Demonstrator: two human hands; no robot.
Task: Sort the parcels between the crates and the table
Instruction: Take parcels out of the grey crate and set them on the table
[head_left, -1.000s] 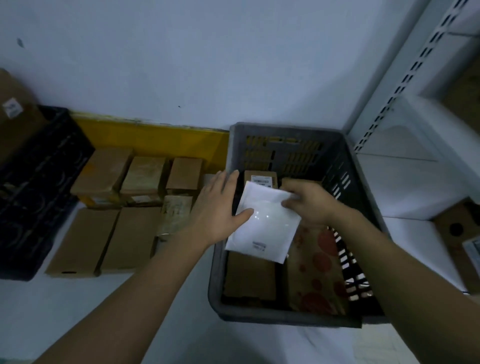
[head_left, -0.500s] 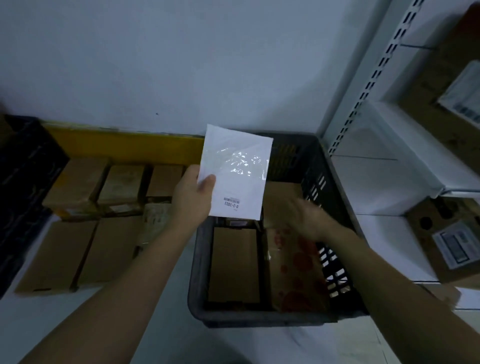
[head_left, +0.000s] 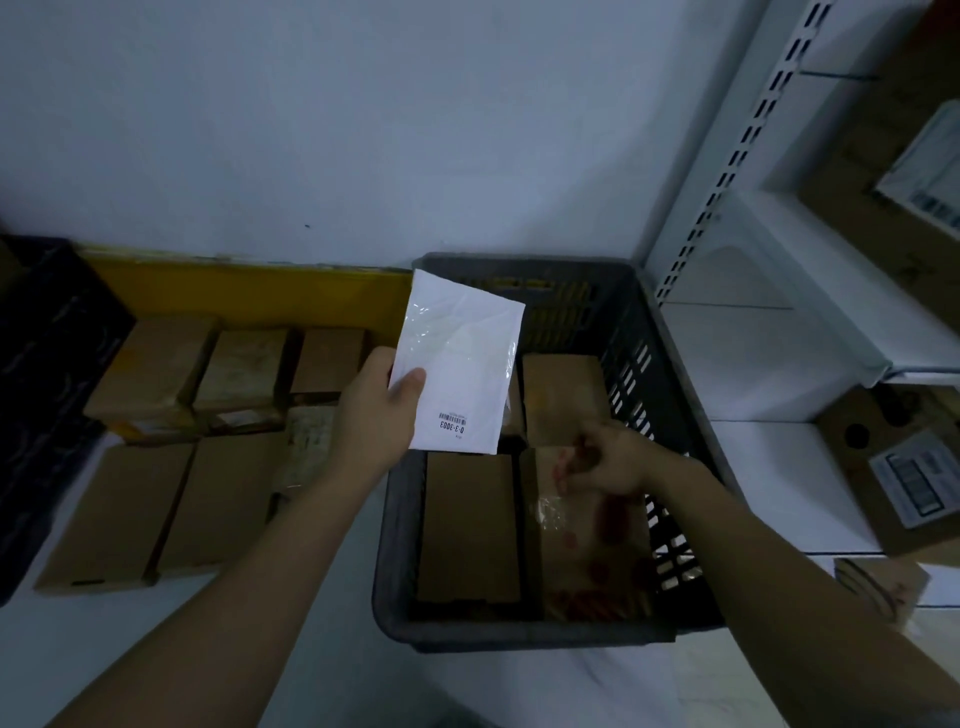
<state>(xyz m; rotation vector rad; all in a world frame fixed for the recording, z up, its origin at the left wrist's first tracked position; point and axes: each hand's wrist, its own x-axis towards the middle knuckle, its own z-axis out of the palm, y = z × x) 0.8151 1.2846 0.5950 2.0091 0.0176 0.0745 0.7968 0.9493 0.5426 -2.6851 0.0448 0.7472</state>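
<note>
Your left hand (head_left: 371, 415) pinches the white mailer (head_left: 460, 364), held up above the far-left corner of the grey crate (head_left: 395, 587). Your right hand (head_left: 613, 457) hovers loosely curled, holding nothing, over the red-printed parcel (head_left: 587, 535). Sorting looks part done — cardboard boxes (head_left: 171, 457) already lie on the bench (head_left: 93, 649) at left; several parcels remain inside the crate.
</note>
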